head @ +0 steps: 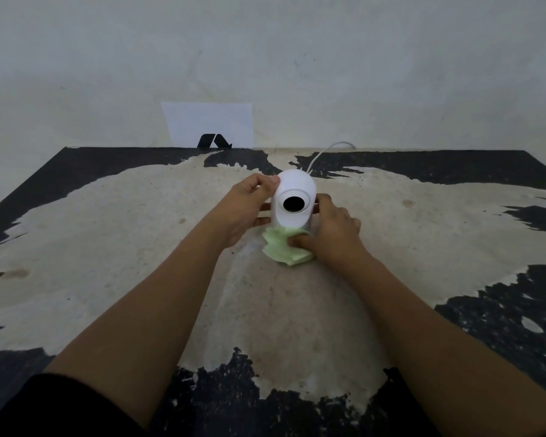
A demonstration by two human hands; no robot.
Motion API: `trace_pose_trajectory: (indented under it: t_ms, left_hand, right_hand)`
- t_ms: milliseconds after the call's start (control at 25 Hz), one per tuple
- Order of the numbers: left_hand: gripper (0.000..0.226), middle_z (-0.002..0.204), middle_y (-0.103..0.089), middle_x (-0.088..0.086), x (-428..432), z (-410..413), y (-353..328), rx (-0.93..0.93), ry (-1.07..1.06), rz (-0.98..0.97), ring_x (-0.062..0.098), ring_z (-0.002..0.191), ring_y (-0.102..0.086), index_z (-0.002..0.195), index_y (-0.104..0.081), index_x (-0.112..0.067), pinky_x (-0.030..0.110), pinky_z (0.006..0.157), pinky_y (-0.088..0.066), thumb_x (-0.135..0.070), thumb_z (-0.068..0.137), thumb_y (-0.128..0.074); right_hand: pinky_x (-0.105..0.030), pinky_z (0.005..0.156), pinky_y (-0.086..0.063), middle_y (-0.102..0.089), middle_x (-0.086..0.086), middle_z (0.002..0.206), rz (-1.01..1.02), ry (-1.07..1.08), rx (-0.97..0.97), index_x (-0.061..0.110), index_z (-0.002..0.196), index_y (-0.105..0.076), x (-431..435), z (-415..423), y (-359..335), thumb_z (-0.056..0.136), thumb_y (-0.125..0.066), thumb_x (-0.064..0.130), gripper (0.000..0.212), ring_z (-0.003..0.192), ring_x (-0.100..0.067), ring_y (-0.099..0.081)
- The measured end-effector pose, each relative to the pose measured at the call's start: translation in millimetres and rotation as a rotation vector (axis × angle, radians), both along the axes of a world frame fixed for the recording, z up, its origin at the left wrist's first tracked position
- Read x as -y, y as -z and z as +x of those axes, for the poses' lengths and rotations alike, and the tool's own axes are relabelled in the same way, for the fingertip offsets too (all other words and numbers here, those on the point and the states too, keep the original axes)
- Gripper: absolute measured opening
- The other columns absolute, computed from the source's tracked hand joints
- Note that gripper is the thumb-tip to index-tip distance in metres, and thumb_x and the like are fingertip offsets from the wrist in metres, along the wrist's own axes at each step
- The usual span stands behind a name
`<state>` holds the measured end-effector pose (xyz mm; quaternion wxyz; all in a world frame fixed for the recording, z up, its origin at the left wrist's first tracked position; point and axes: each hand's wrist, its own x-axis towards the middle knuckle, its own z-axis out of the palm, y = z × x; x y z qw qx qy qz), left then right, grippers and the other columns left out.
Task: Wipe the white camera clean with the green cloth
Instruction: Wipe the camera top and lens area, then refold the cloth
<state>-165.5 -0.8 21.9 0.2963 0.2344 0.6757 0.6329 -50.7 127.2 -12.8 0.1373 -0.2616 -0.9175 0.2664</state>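
Wiping step, judged: left hand [245,205] fingers curl round rounded white plastic camera [293,200], steadying; right hand [331,233] fingers pinch crumpled green cloth [284,247] at base; next needs cloth swept upward over body.

One head-worn wide-angle view looks forward and down, close over the table [391,216].

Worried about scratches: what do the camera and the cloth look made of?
The white camera looks like smooth, slightly glossy plastic: an even, seamless shell with a dark lens. The green cloth looks like thin, soft fabric or paper wipe; it crumples into creased folds.
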Motion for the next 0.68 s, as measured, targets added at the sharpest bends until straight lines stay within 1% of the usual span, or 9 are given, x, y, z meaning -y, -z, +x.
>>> trace_pose_trajectory:
  t_ms: [80, 120, 200, 280, 360, 440, 520, 560, 680]
  left_hand:
    - [0.025, 0.102, -0.064, -0.001, -0.1, -0.3, -0.3, 0.003, 0.004, 0.008, 0.019, 0.090, -0.062, 0.094, -0.056, -0.019, 0.032, 0.078, -0.054, -0.043, 0.092, -0.051]
    - [0.025, 0.102, -0.064, 0.000, -0.1, -0.7, -0.1, 0.004, 0.004, 0.007, 0.019, 0.091, -0.062, 0.094, -0.056, -0.019, 0.032, 0.079, -0.054, -0.043, 0.092, -0.051]
    - [0.025, 0.103, -0.064, 0.000, 0.0, -2.3, 2.0, -0.004, -0.004, -0.006, 0.019, 0.092, -0.062, 0.095, -0.056, -0.020, 0.034, 0.083, -0.054, -0.043, 0.092, -0.050]
    - [0.024, 0.104, -0.064, 0.000, -0.2, -2.2, 3.0, -0.012, -0.005, -0.013, 0.020, 0.095, -0.062, 0.094, -0.057, -0.021, 0.036, 0.086, -0.053, -0.044, 0.092, -0.050]
    - [0.023, 0.104, -0.065, 0.001, 0.0, -3.5, 3.3, -0.012, -0.002, -0.009, 0.020, 0.096, -0.063, 0.094, -0.058, -0.022, 0.036, 0.087, -0.054, -0.043, 0.092, -0.051]
    - [0.023, 0.102, -0.065, 0.001, 0.5, -4.1, 2.6, -0.006, 0.011, 0.003, 0.020, 0.092, -0.063, 0.094, -0.057, -0.021, 0.034, 0.082, -0.054, -0.043, 0.092, -0.051]
    - [0.023, 0.099, -0.065, 0.000, 0.2, -3.8, 2.4, -0.008, 0.015, 0.012, 0.018, 0.089, -0.063, 0.095, -0.056, -0.020, 0.032, 0.079, -0.054, -0.042, 0.092, -0.051]
    - [0.023, 0.097, -0.065, 0.000, -0.1, -3.2, 2.2, -0.011, 0.013, 0.014, 0.018, 0.087, -0.063, 0.094, -0.056, -0.020, 0.030, 0.077, -0.055, -0.042, 0.092, -0.051]
    - [0.023, 0.093, -0.066, -0.002, 0.1, -2.0, 1.7, -0.059, 0.009, -0.002, 0.014, 0.079, -0.064, 0.091, -0.055, -0.021, 0.023, 0.060, -0.048, -0.043, 0.092, -0.049]
  right_hand:
    - [-0.035, 0.087, -0.035, -0.064, 0.002, 0.122, -0.063, -0.083, -0.017, 0.025, 0.124, -0.047, -15.6, 3.0, -8.2, 0.068, -0.077, 0.036, 0.065, 0.111, -0.024, -0.057]
    - [-0.030, 0.084, -0.038, -0.067, 0.002, 0.119, -0.088, -0.121, -0.029, 0.025, 0.122, -0.052, -22.6, 3.4, -11.7, 0.072, -0.074, 0.031, 0.055, 0.109, -0.022, -0.060]
    - [-0.020, 0.079, -0.036, -0.070, 0.001, 0.116, -0.058, -0.171, -0.021, 0.022, 0.119, -0.061, -33.0, 3.5, -14.2, 0.079, -0.068, 0.023, 0.041, 0.107, -0.019, -0.063]
    - [-0.020, 0.079, -0.037, -0.071, -0.001, 0.114, -0.024, -0.176, -0.023, 0.021, 0.116, -0.064, -37.1, 4.6, -12.9, 0.080, -0.067, 0.022, 0.037, 0.106, -0.019, -0.063]
    - [-0.027, 0.084, -0.042, -0.071, 0.000, 0.111, -0.070, -0.164, -0.043, 0.022, 0.116, -0.061, -32.8, 3.8, -11.6, 0.077, -0.070, 0.026, 0.040, 0.104, -0.020, -0.064]
    - [-0.038, 0.089, -0.041, -0.066, 0.002, 0.108, -0.052, -0.122, -0.001, 0.023, 0.117, -0.051, -22.1, -0.6, -8.6, 0.069, -0.076, 0.039, 0.056, 0.102, -0.023, -0.060]
    - [-0.040, 0.085, -0.035, -0.059, 0.001, 0.107, 0.023, -0.041, 0.051, 0.021, 0.118, -0.041, -7.2, -5.6, -3.2, 0.059, -0.079, 0.052, 0.077, 0.103, -0.027, -0.055]
    - [-0.041, 0.084, -0.033, -0.057, -0.001, 0.109, 0.037, 0.006, 0.043, 0.020, 0.120, -0.038, 0.6, -7.9, -1.2, 0.057, -0.079, 0.055, 0.083, 0.104, -0.029, -0.053]
    - [-0.045, 0.090, -0.033, -0.055, -0.010, 0.121, 0.037, 0.160, 0.010, 0.014, 0.124, -0.036, 22.1, -13.9, 3.4, 0.057, -0.075, 0.060, 0.090, 0.112, -0.035, -0.050]
